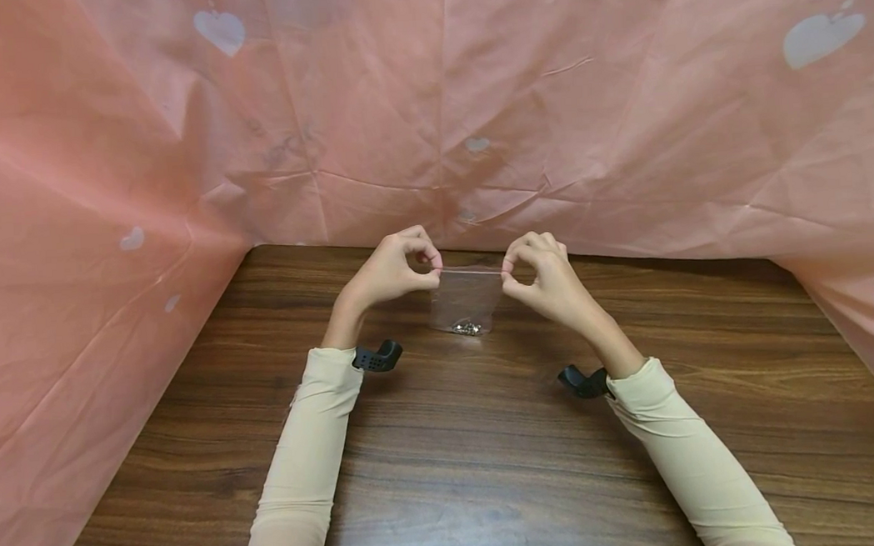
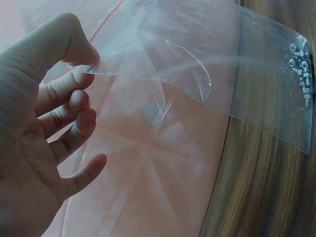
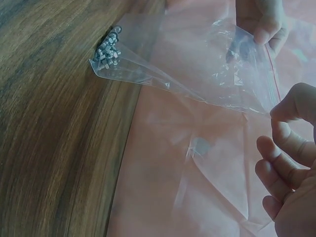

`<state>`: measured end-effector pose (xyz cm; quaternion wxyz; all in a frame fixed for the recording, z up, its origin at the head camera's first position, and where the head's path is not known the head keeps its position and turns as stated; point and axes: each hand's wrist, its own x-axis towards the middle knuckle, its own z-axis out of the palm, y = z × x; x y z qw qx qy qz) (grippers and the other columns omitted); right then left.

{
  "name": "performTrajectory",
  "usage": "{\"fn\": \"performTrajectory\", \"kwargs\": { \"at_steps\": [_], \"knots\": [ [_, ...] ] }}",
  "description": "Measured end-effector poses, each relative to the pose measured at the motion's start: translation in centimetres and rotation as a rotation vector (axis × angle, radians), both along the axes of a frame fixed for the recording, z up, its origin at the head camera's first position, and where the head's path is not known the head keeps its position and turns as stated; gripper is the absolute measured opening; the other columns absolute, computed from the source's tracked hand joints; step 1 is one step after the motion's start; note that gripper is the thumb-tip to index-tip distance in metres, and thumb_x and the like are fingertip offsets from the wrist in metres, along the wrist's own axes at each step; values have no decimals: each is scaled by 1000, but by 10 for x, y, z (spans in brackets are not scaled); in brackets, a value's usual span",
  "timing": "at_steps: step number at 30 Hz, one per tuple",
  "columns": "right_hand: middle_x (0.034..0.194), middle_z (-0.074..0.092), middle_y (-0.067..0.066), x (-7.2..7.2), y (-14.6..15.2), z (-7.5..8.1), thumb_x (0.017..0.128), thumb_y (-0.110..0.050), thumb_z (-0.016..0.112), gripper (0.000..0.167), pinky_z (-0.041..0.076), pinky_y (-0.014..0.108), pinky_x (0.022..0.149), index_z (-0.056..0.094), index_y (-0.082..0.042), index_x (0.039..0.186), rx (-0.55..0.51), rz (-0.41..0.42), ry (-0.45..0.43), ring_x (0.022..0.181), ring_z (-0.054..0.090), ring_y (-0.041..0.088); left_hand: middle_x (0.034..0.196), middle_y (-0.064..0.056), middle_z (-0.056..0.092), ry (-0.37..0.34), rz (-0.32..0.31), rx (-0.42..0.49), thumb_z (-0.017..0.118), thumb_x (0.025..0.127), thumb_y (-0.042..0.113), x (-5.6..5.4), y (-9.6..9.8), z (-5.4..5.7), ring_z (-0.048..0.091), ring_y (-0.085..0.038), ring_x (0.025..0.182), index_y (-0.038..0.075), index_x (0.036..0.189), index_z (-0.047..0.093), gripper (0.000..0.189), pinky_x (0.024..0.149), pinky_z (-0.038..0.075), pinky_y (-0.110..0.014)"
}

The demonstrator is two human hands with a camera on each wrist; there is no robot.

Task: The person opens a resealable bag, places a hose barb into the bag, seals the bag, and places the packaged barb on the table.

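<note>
A clear zip-lock bag (image 1: 469, 298) with a red line along its top hangs between both hands. Thumb and index finger of my left hand (image 1: 399, 267) pinch its top left corner. At the opposite top corner, my right hand (image 1: 546, 275) pinches the bag the same way. Several small shiny metal screws (image 3: 108, 52) lie gathered at the bag's bottom. In the left wrist view, the other fingers of the left hand (image 2: 54, 108) are spread loosely, apart from the plastic (image 2: 187, 59).
The dark wooden table (image 1: 433, 449) spreads beneath both forearms. Pink cloth (image 1: 427, 106) with pale hearts hangs behind the table and along its sides. Black straps (image 1: 378, 358) circle the wrists, below cream sleeves (image 1: 299, 473).
</note>
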<state>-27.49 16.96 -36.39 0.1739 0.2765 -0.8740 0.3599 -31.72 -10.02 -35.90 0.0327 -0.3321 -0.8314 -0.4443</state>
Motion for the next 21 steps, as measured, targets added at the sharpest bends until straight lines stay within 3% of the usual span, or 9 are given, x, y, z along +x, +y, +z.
{"fn": "performTrajectory", "kwargs": {
  "at_steps": [10, 18, 21],
  "knots": [
    [103, 63, 12, 0, 1, 1, 80, -1, 70, 9, 26, 47, 94, 63, -7, 82, 7, -6, -8, 100, 46, 30, 88, -2, 57, -1, 3, -1, 72, 75, 3, -1, -1, 0, 56, -16, 91, 15, 79, 69, 13, 88, 46, -31],
    [104, 63, 12, 1, 1, 2, 80, -1, 70, 9, 26, 46, 94, 63, -7, 82, 12, -10, -13, 100, 46, 30, 89, -5, 58, -8, 3, 4, 71, 76, 2, -1, -1, 0, 56, -18, 91, 13, 79, 69, 11, 91, 48, -42],
    [104, 63, 12, 1, 1, 2, 80, -2, 69, 9, 26, 46, 94, 63, -7, 82, 12, -11, -14, 100, 45, 30, 89, -4, 58, -6, 3, 1, 71, 76, 2, -1, -1, -1, 56, -18, 91, 13, 79, 69, 11, 90, 48, -39]
  ]
}}
